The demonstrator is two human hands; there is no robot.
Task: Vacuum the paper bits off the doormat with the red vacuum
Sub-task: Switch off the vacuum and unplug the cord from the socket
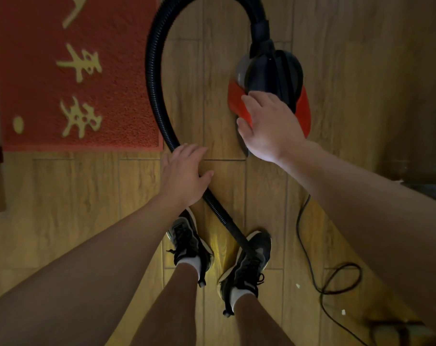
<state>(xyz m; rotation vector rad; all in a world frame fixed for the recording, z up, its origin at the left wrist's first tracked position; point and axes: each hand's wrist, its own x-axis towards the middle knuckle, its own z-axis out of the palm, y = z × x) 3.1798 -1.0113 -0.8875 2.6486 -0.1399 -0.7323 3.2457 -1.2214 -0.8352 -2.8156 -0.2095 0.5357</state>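
The red doormat [74, 71] with yellow characters lies on the wooden floor at the upper left; I see no paper bits on it. The red and black vacuum [274, 78] sits on the floor to the mat's right. Its black ribbed hose [152, 78] loops up from the body, runs down along the mat's right edge and ends between my shoes. My right hand [269, 123] rests on the vacuum's near end, fingers laid over the red shell. My left hand [184, 171] is over the hose with its fingers nearly straight, not curled round it.
My two black shoes [219, 255] stand on the floor below the hose. The vacuum's black power cord [311, 248] snakes and loops at the lower right. Two small white paper bits [298, 285] lie on the floor near the cord.
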